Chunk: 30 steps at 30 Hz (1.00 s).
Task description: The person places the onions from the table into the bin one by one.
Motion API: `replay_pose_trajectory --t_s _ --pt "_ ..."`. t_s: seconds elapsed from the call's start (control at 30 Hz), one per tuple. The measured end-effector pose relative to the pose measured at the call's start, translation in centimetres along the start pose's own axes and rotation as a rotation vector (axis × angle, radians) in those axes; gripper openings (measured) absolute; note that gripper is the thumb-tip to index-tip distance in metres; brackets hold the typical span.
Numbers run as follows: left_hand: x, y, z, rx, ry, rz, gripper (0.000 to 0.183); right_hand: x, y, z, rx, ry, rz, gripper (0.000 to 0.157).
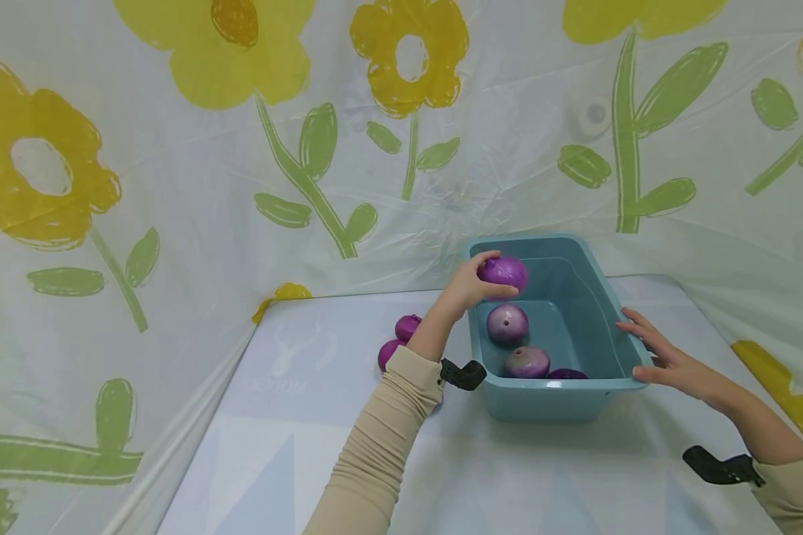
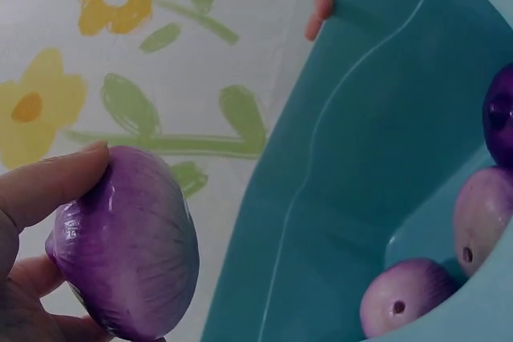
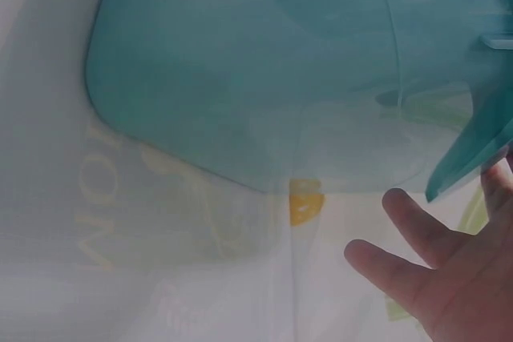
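My left hand (image 1: 465, 288) grips a purple onion (image 1: 508, 273) between thumb and fingers, over the left side of a teal plastic bin (image 1: 554, 401). The same onion (image 2: 132, 242) shows whole in the left wrist view, its skin glossy. Inside the bin lie a pale purple onion (image 1: 508, 325), another onion (image 1: 529, 362) nearer the front, and a dark purple onion (image 1: 567, 374) partly hidden by the front wall. At the bin's right rim, my right hand (image 1: 676, 365) rests with fingers spread and fairly straight, as the right wrist view also shows.
Left of the bin, two purple onions (image 1: 407, 327) sit partly behind my left forearm; a bit of something more shows under the sleeve. A white patterned cloth (image 1: 294, 416) covers the table. Behind hangs a flower-printed curtain (image 1: 194, 186).
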State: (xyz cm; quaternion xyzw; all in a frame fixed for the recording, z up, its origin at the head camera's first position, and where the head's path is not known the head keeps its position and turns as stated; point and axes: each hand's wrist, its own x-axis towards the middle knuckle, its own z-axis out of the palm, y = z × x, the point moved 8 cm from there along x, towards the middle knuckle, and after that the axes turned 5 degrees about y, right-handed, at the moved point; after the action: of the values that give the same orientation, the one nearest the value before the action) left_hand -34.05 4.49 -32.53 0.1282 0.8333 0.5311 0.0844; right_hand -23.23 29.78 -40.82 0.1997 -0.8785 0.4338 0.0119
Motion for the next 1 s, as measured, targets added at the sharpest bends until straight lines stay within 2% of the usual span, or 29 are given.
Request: replay_pose_trajectory --t_s 0.27,0.47,0.67,0.83,1.0 --pt "-0.1 -0.3 0.1 -0.024 -0.042 -0.011 0.072 0.2 0.1 0.1 0.006 -0.008 -0.002 0.067" --pt "-0.2 -0.9 -0.7 -0.042 -0.042 -0.038 0.069 0.2 0.1 0.2 0.004 -0.012 0.000 0.067" --pt "-0.2 -2.5 -3.0 -0.049 0.009 -0.079 0.067 0.3 0.0 0.2 0.003 -0.012 -0.009 0.066" --pt "-0.1 -4.7 -5.7 -0.043 0.088 -0.120 0.063 0.3 -0.1 0.1 0.003 -0.012 -0.016 0.067" --pt "-0.6 -7.3 -8.2 0.012 0.160 -0.167 0.061 0.4 0.0 0.1 -0.013 -0.015 -0.003 0.067"
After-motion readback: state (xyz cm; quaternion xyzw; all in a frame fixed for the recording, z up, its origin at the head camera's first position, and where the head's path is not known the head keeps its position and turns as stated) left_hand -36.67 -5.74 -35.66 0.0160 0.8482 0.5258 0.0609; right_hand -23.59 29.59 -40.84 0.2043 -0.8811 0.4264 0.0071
